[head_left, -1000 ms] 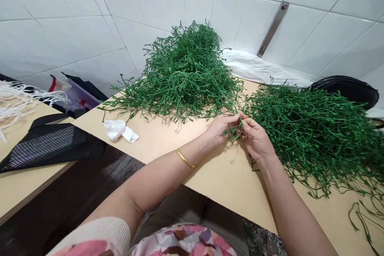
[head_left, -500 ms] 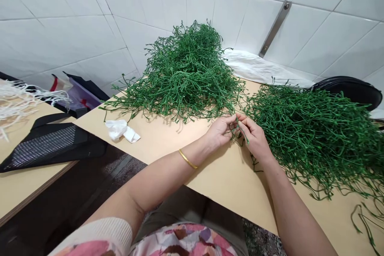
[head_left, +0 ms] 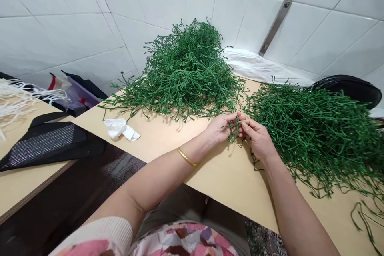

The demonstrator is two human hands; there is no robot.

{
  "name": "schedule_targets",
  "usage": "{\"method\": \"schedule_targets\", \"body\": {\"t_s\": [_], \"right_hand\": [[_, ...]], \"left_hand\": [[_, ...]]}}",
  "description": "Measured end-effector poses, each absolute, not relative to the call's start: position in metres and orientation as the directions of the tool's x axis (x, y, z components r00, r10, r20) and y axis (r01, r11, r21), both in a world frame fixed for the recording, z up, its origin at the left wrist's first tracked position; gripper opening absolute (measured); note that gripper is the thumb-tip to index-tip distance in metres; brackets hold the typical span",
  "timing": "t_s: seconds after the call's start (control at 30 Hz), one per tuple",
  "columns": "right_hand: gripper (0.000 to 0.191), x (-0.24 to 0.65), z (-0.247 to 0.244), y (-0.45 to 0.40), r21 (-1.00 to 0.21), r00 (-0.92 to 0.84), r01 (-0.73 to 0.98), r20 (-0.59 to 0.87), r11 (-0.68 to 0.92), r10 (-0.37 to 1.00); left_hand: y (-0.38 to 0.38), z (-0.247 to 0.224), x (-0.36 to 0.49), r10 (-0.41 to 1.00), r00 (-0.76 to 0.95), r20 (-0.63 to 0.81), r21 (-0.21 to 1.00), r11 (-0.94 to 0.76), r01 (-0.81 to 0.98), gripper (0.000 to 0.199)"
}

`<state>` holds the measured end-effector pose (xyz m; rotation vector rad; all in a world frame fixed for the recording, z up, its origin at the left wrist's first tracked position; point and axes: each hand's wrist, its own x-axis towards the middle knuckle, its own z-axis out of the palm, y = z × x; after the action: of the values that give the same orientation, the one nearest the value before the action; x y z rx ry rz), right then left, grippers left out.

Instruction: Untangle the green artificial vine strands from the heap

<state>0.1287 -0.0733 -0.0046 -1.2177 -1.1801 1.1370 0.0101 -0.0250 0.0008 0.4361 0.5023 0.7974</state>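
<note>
As seen from the head camera, the left hand (head_left: 221,129) and right hand (head_left: 258,140) were held close together at centre frame, fingers curled inward, pinching a small green sprig (head_left: 234,130) between them; the exact hold of each fingertip was partly hidden by its stems. The sprig was held just above the pale surface (head_left: 228,186), in the narrow gap between two heaps of similar green stems: the left heap (head_left: 183,76) at upper centre, before a white tile wall (head_left: 66,20), and the right heap (head_left: 318,140), spreading to the right edge of the frame. A gold bangle (head_left: 186,157) circled the left wrist. A crumpled white tissue (head_left: 118,129) lay at centre left, and a black mesh bag (head_left: 48,146) lay on a separate surface at lower left, below a white fringe (head_left: 15,102). Risk: the fine, branching shoots could catch on one another, so a sharp pull on the sprig might snag the right heap, lying just beside the right hand, and drag stems loose.
</note>
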Motion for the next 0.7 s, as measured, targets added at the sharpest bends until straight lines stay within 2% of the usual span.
{"method": "schedule_targets", "body": {"t_s": [0.27, 0.37, 0.43, 0.5, 0.57, 0.7], "right_hand": [[0.021, 0.124, -0.006, -0.075, -0.988, 0.086, 0.106, 0.120, 0.110, 0.989], [0.019, 0.123, -0.006, -0.075, -0.936, 0.056, 0.310, 0.193, 0.166, 0.980], [0.019, 0.122, -0.004, -0.076, -0.834, 0.003, 0.499, 0.272, 0.234, 0.962], [0.020, 0.122, 0.000, -0.078, -0.720, -0.076, 0.617, 0.347, 0.317, 0.935], [0.022, 0.122, 0.005, -0.081, -0.681, -0.152, 0.626, 0.371, 0.380, 0.916], [0.026, 0.124, 0.010, -0.086, -0.800, -0.274, 0.459, 0.285, 0.385, 0.919]], "left_hand": [[-0.028, 0.005, 0.014, 0.799, 0.511, -0.317, 0.542, 0.595, -0.594, 0.014], [-0.027, 0.004, 0.013, 0.775, 0.532, -0.342, 0.503, 0.629, -0.593, 0.017], [-0.025, 0.002, 0.012, 0.752, 0.572, -0.326, 0.486, 0.653, -0.581, 0.018], [-0.022, 0.000, 0.010, 0.738, 0.614, -0.279, 0.464, 0.664, -0.587, 0.019], [-0.020, 0.000, 0.006, 0.721, 0.646, -0.251, 0.421, 0.682, -0.598, 0.020], [-0.019, 0.006, -0.001, 0.683, 0.679, -0.267, 0.348, 0.726, -0.593, 0.020]]}}
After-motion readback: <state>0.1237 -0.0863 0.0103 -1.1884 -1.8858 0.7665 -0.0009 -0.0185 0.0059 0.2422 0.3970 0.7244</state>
